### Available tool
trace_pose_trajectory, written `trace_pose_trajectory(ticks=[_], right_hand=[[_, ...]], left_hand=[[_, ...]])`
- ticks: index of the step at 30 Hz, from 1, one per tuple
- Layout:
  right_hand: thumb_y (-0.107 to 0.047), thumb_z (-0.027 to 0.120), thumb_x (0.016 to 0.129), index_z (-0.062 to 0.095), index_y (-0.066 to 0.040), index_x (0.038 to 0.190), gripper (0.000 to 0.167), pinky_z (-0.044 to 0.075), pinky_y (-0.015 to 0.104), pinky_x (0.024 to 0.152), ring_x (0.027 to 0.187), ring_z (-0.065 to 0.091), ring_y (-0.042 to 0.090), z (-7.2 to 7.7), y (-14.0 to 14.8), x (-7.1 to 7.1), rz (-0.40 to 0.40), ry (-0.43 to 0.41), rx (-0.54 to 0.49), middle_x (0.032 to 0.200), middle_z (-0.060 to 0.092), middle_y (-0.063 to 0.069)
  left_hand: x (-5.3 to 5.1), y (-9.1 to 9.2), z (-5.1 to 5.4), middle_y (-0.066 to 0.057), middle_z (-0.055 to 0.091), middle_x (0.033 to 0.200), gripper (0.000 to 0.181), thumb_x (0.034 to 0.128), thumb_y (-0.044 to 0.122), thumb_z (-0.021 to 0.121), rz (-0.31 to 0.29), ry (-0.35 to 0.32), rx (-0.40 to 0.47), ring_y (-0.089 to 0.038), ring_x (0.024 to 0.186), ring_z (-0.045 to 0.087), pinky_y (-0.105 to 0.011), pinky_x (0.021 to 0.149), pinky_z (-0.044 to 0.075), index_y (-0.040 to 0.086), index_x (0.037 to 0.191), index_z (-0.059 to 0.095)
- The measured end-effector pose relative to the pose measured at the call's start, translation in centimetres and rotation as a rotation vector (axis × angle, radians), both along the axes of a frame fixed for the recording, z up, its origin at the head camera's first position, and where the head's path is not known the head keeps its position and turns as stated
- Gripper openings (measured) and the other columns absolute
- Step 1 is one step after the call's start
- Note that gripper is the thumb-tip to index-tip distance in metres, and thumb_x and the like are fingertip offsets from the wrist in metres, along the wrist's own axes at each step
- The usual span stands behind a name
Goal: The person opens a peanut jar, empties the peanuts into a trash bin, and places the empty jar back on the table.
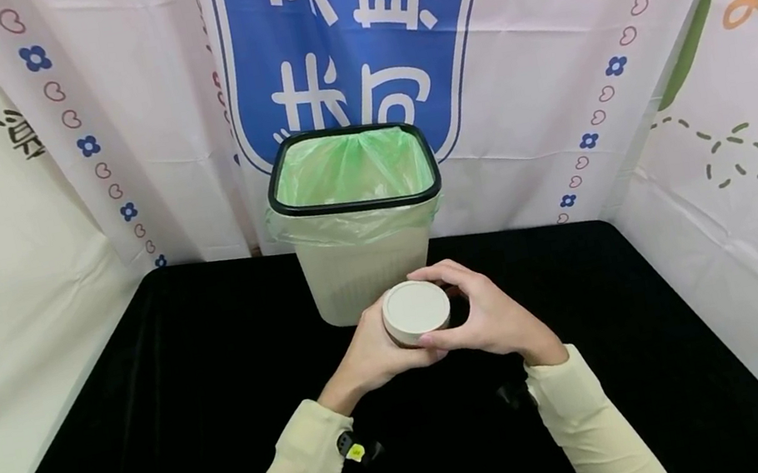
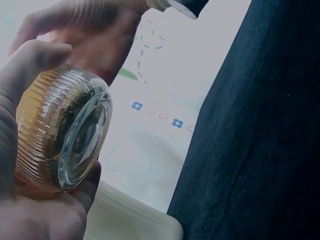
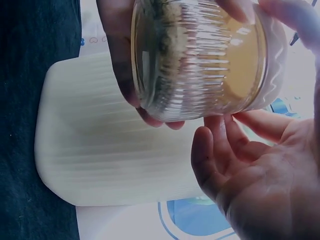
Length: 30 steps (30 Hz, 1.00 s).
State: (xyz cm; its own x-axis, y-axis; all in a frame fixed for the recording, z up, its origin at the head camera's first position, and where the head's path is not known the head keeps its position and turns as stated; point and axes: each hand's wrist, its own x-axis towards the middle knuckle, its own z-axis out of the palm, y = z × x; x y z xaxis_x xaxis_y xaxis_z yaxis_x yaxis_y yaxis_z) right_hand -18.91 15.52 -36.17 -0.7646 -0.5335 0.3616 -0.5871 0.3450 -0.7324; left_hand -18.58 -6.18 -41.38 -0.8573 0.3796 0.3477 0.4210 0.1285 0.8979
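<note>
Jar, glass, held in both hands above the bench, on the near side of the bin. Jar body: squat, rounded, clear, with fine vertical ribs; thick, smooth circular base. Through the wall: a yellowish tone toward the lid end, a grainy, darker band toward the base; substance cannot be identified. Lid: cream, matte, round, with a shallow raised border on top; its side shows a wavy relief in the right wrist view.

Left hand: wrapped round the glass body, thumb on the near side. Right hand: thumb and index finger spread across the lid, gripping its edge from opposite sides; remaining fingers bent beneath.

Bin: off-white, upright, tapering downward, rounded corners, faintly ribbed walls; glossy black rim. Liner: thin translucent green film, creased, folded out below the rim. Bench covering: black, soft-looking cloth. Behind: white printed fabric, lightly wrinkled, with a blue panel. Sleeves: pale yellow fabric, cuffed.
</note>
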Motion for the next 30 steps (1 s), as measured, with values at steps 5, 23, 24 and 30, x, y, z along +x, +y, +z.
trace_pose_trajectory(ticks=[5, 23, 24, 30], right_hand=[[-0.022, 0.091, 0.082, 0.057, -0.013, 0.150, 0.077, 0.055, 0.036, 0.099, 0.122, 0.059, 0.016, 0.0, 0.0, -0.1, 0.012, 0.011, 0.006, 0.137, 0.063, 0.000], [-0.043, 0.096, 0.075, 0.063, -0.015, 0.140, 0.078, 0.057, 0.033, 0.096, 0.112, 0.064, 0.012, 0.3, -1.7, 1.2, -0.210, 0.133, 0.123, 0.126, 0.065, -0.003], [-0.043, 0.096, 0.075, 0.063, -0.016, 0.139, 0.077, 0.057, 0.033, 0.096, 0.112, 0.063, 0.011, 0.3, -1.7, 1.2, -0.213, 0.133, 0.123, 0.125, 0.065, -0.003], [-0.039, 0.096, 0.076, 0.063, -0.017, 0.137, 0.073, 0.058, 0.036, 0.096, 0.114, 0.063, 0.012, 0.2, -1.6, 1.1, -0.198, 0.121, 0.104, 0.126, 0.064, -0.003]], left_hand=[[0.0, -0.1, 0.2, -0.007, 0.071, 0.133, 0.082, 0.0714, 0.019, 0.095, 0.008, -0.001, 0.004, -0.021, 0.116, 0.067, -0.042, 0.105, 0.053, 0.012, 0.144, 0.058], [-0.3, -0.3, 0.0, -0.012, 0.069, 0.135, 0.082, 0.0707, 0.015, 0.093, 0.064, 0.007, 0.009, -0.026, 0.121, 0.066, -0.046, 0.108, 0.052, 0.006, 0.144, 0.057], [-0.3, -0.3, 0.0, -0.013, 0.068, 0.135, 0.082, 0.0707, 0.015, 0.093, 0.063, 0.004, 0.011, -0.026, 0.121, 0.066, -0.046, 0.108, 0.052, 0.006, 0.144, 0.057], [-0.2, -0.2, 0.1, -0.012, 0.069, 0.136, 0.081, 0.0715, 0.017, 0.093, 0.053, -0.017, 0.025, -0.026, 0.120, 0.066, -0.047, 0.107, 0.052, 0.008, 0.144, 0.058]])
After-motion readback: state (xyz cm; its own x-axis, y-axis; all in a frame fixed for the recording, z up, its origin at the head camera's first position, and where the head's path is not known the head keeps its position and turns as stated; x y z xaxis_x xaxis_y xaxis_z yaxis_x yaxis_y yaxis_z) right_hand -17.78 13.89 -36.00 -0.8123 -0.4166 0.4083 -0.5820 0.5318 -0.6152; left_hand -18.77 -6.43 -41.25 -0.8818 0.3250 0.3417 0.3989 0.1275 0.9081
